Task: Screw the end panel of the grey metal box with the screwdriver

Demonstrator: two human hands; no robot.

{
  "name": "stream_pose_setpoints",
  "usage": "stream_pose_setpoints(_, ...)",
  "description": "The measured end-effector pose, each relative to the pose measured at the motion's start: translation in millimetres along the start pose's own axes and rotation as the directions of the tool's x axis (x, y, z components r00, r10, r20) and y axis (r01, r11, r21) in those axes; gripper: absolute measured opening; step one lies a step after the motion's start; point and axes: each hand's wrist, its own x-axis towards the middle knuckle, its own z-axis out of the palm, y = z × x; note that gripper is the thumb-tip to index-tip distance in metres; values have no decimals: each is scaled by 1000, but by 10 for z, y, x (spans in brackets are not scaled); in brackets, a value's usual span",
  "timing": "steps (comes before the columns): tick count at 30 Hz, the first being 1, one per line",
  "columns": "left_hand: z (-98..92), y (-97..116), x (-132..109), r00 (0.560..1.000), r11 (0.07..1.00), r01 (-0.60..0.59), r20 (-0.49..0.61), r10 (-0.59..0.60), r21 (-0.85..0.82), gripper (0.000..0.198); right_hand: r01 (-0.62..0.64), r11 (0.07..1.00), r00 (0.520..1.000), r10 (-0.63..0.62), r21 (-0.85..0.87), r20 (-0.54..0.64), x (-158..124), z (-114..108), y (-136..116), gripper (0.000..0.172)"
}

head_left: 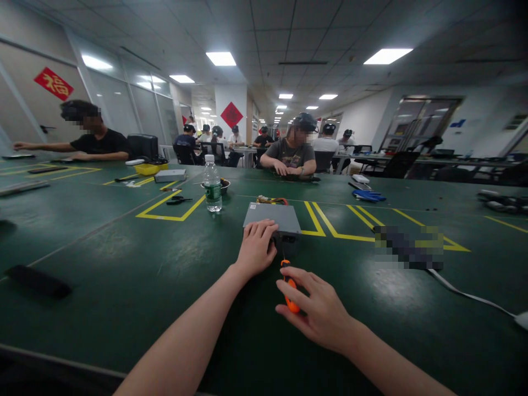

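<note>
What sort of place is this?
Probably a shared workroom, perhaps in an office: a green table marked with yellow tape, a screwdriver at a metal box, and people seated at tables beyond.

Seems to be a shared workshop laid out in an office-like room. Recognisable as an office from bright panel lights in a tiled ceiling, glass partitions along the left, a black chair beyond the far edge and red diamond-shaped decorations on wall and column. Recognisable as a workshop from a broad green work table with yellow tape outlines, an orange-handled screwdriver at a grey metal box, and a second grey box nearer the far edge. Peopled by seated workers in dark headgear, here and at tables behind.
</note>
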Motion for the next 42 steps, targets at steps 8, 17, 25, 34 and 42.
stream_pose_setpoints(8,4,-1,-3,1000,1000,9,6,-9,-17,39,51,995,999,-52,81,10,39,0,-10,30)
stream_pose_setpoints(17,1,3,6,1000,1000,8,-2,-8,-15,37,-23,992,990,6,121,141,43,4,-48,33)
stream_pose_setpoints(25,14,12,7,1000,1000,15,-25,-15,-2,32,19,992,994,-6,124,-106,16,46,-25,20)
stream_pose_setpoints(34,48,21,24,999,1000,-11,-36,10,-5,27,33,995,999,-35,92,20,42,-5,-45,28)
stream_pose_setpoints(42,37,35,24,1000,1000,12,-27,-12,-13,26,-8,992,999,13,129,-37,13,64,-49,24)
